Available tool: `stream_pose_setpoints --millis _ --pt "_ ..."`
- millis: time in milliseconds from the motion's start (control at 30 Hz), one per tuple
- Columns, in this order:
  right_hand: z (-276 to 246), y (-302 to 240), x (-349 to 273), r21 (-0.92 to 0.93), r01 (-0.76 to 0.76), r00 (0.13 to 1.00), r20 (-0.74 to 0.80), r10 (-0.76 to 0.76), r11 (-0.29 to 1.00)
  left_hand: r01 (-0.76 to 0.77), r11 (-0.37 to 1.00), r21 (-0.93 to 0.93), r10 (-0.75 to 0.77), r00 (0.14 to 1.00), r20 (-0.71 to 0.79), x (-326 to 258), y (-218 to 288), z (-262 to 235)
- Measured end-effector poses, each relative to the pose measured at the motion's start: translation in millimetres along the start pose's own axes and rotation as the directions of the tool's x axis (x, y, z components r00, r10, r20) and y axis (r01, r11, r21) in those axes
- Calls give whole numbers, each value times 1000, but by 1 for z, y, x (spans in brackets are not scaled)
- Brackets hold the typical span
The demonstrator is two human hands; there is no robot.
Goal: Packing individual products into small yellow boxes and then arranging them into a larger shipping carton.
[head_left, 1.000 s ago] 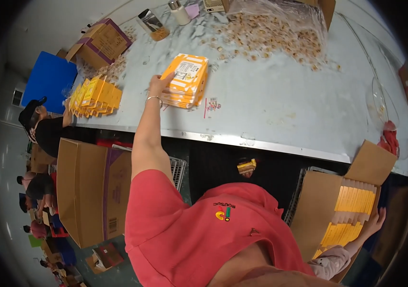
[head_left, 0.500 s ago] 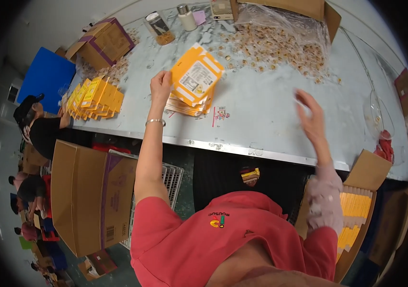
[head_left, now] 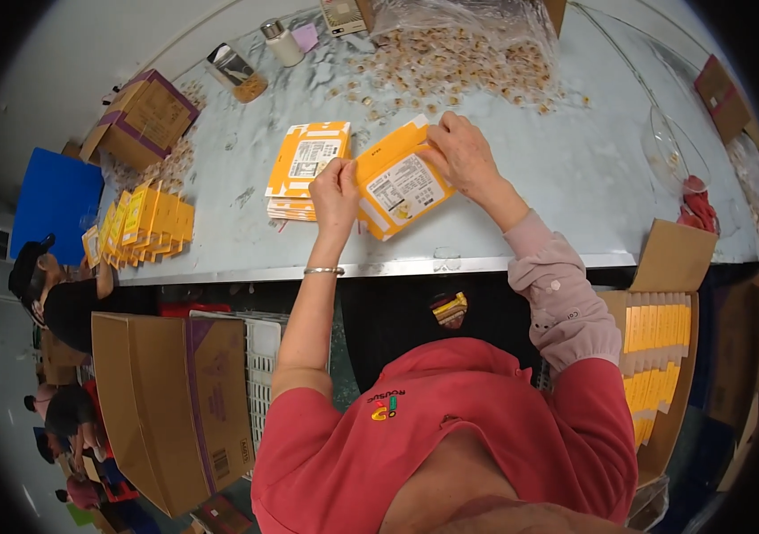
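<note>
Between my hands is a yellow carton (head_left: 404,189) with a printed white label, tilted above the table near its front edge. My left hand (head_left: 335,194) pinches its left side. At the upper right end, the fingers of my right hand (head_left: 464,158) grip the carton by its flap. Just left of it lies a stack of flat yellow cartons (head_left: 295,169) of the same kind, partly behind my left hand.
Many small wrapped pieces (head_left: 477,67) spill from a plastic-lined box at the back. Standing yellow cartons (head_left: 153,221) are at the left, beside a co-worker (head_left: 68,294). An open box of packed yellow cartons (head_left: 655,356) is at my right. A jar (head_left: 242,76) and a flask (head_left: 282,43) stand behind.
My right hand has come in from the right and taken hold of the carton. The left hand has brought the carton off the stack to the right, and the view has shifted.
</note>
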State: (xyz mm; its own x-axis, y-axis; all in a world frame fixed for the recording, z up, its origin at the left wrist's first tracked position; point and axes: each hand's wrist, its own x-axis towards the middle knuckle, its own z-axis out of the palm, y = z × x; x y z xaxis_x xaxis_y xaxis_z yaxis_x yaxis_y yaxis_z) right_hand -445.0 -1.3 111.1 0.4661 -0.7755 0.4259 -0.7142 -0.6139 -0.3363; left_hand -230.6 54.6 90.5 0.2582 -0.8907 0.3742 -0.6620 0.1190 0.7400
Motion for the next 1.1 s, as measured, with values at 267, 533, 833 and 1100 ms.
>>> stream_pose_setpoints --millis 267,533,833,1100 --pt "-16 27 -24 733 -179 926 -99 363 656 -588 592 551 683 729 43 -9 25 34" --pt "-74 -1 1 797 -44 999 43 16 603 236 854 -463 88 812 576 -20 47 54" --pt "-54 4 -77 256 -86 961 -235 148 963 346 555 -756 46 895 443 -43 60 50" --pt "-50 -4 -75 539 -222 966 11 257 813 266 561 -784 88 922 376 -47 61 46"
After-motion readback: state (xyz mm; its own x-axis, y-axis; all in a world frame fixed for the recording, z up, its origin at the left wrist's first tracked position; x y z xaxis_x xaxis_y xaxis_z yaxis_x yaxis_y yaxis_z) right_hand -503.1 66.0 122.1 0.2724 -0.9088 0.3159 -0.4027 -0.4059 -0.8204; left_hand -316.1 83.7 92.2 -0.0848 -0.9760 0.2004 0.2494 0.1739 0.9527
